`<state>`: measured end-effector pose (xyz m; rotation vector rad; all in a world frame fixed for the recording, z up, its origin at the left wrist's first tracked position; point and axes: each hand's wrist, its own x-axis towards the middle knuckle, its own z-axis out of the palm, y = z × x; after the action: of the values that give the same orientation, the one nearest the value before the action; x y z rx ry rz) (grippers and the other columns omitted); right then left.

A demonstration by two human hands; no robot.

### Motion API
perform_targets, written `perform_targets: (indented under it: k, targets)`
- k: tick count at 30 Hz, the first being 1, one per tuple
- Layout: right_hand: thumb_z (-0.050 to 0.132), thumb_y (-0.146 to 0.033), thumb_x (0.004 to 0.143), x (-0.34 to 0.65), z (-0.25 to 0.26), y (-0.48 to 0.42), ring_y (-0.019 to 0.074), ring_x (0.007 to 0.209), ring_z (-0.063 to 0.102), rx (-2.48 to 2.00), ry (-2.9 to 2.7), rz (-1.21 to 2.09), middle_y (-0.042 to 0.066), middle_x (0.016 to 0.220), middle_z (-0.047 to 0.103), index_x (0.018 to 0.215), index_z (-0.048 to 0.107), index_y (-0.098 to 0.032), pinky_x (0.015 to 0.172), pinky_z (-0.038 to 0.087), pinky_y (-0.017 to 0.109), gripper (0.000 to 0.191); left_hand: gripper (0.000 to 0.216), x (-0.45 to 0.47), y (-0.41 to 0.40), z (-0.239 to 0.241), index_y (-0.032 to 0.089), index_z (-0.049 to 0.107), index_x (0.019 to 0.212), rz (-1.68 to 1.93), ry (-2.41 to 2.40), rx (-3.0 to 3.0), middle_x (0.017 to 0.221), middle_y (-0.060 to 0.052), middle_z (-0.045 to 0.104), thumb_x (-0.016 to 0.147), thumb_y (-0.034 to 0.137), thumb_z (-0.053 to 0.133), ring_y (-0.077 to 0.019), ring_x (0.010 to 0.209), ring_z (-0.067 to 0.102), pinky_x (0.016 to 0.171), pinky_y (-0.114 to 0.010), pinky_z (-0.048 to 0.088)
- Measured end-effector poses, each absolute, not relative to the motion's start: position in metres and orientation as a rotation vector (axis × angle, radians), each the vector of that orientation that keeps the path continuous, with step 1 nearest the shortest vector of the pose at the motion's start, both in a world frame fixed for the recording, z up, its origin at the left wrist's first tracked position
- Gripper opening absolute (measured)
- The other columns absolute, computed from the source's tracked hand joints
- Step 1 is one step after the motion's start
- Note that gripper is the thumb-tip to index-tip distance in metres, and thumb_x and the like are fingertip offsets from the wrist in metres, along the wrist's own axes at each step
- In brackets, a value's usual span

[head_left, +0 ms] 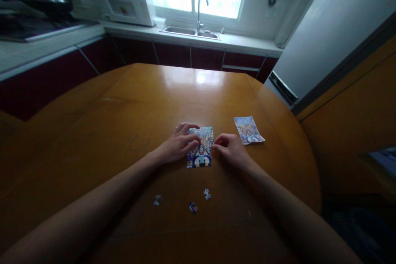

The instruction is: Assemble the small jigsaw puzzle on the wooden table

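Note:
A jigsaw puzzle (pixel 202 148) lies flat on the wooden table, with a blue cartoon dog's face at its near end. My left hand (pixel 179 143) rests over its left side, fingers spread and bent, the tips touching the pieces. At the right edge of the puzzle, my right hand (pixel 230 148) has thumb and forefinger pinched together; what is between them, if anything, is hidden. Closer to me lie loose puzzle pieces: a brownish piece (pixel 158 200), a dark blue piece (pixel 193 207) and a whitish piece (pixel 207 194).
A creased picture sheet (pixel 248 130) lies right of the puzzle on the round-ended wooden table (pixel 148 99). Beyond the table are a counter with a sink (pixel 179 30), a white microwave (pixel 128 7) and a dark wok (pixel 43 0). A fridge (pixel 328 29) stands at the right.

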<state>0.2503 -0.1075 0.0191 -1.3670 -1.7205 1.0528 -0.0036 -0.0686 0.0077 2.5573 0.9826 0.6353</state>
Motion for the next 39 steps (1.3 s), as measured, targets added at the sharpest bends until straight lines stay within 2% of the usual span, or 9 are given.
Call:
perform_targets:
  k: [2, 11, 20, 26, 31, 36, 39]
  targets:
    - [0.074, -0.022, 0.082, 0.248, 0.019, -0.108, 0.0166, 0.069, 0.067, -1.403, -1.779, 1.005, 0.006, 0.076, 0.075, 0.077, 0.075, -0.017, 0.064, 0.049, 0.028, 0.008, 0.029, -0.003, -0.07, 0.009, 0.029, 0.072, 0.103, 0.626, 0.989, 2.561, 0.14, -0.004, 0.048, 0.104, 0.042, 0.046, -0.0301, 0.134, 0.035, 0.115, -0.055, 0.031]
    - [0.069, -0.021, 0.085, 0.237, 0.025, -0.115, 0.0181, 0.07, 0.067, -1.575, -1.864, 0.786, 0.007, 0.076, 0.076, 0.075, 0.075, -0.018, 0.066, 0.047, 0.029, 0.012, 0.028, -0.002, -0.073, 0.015, 0.028, 0.072, 0.104, 0.623, 0.981, 2.556, 0.14, -0.005, 0.048, 0.103, 0.041, 0.048, -0.0299, 0.134, 0.036, 0.115, -0.055, 0.032]
    - [0.066, -0.024, 0.086, 0.231, 0.025, -0.12, 0.0171, 0.068, 0.063, -1.701, -1.997, 0.57, 0.003, 0.075, 0.073, 0.073, 0.07, -0.021, 0.063, 0.039, 0.028, 0.013, 0.026, -0.002, -0.07, 0.011, 0.029, 0.072, 0.105, 0.633, 0.977, 2.556, 0.141, -0.005, 0.049, 0.103, 0.04, 0.049, -0.03, 0.134, 0.036, 0.116, -0.055, 0.03]
    - [0.066, -0.024, 0.085, 0.235, 0.021, -0.116, 0.0166, 0.067, 0.062, -1.666, -1.921, 0.66, 0.003, 0.074, 0.072, 0.075, 0.071, -0.02, 0.063, 0.039, 0.028, 0.012, 0.028, -0.002, -0.07, 0.01, 0.028, 0.071, 0.105, 0.619, 0.973, 2.573, 0.141, -0.005, 0.048, 0.104, 0.042, 0.046, -0.029, 0.135, 0.035, 0.115, -0.054, 0.032]
    - [0.057, -0.02, 0.087, 0.253, 0.021, -0.104, 0.0161, 0.067, 0.062, -1.548, -1.779, 0.684, 0.004, 0.075, 0.071, 0.084, 0.072, -0.017, 0.063, 0.043, 0.027, 0.015, 0.028, -0.002, -0.07, 0.011, 0.028, 0.071, 0.104, 0.621, 0.966, 2.582, 0.141, -0.005, 0.048, 0.104, 0.042, 0.046, -0.0291, 0.135, 0.036, 0.115, -0.053, 0.032]
    - [0.056, -0.014, 0.084, 0.259, 0.023, -0.102, 0.0168, 0.072, 0.064, -1.512, -1.908, 0.701, 0.004, 0.081, 0.074, 0.085, 0.075, -0.019, 0.069, 0.046, 0.028, 0.02, 0.024, -0.003, -0.069, 0.009, 0.028, 0.068, 0.111, 0.656, 0.96, 2.577, 0.14, -0.005, 0.049, 0.104, 0.038, 0.049, -0.0281, 0.133, 0.038, 0.115, -0.052, 0.032]
    - [0.058, -0.013, 0.084, 0.256, 0.025, -0.106, 0.018, 0.078, 0.067, -1.49, -2.006, 0.717, 0.005, 0.086, 0.076, 0.085, 0.077, -0.02, 0.075, 0.048, 0.03, 0.02, 0.021, -0.003, -0.072, 0.011, 0.032, 0.069, 0.115, 0.645, 0.904, 2.625, 0.141, -0.004, 0.05, 0.102, 0.032, 0.052, -0.0288, 0.134, 0.037, 0.115, -0.052, 0.032]
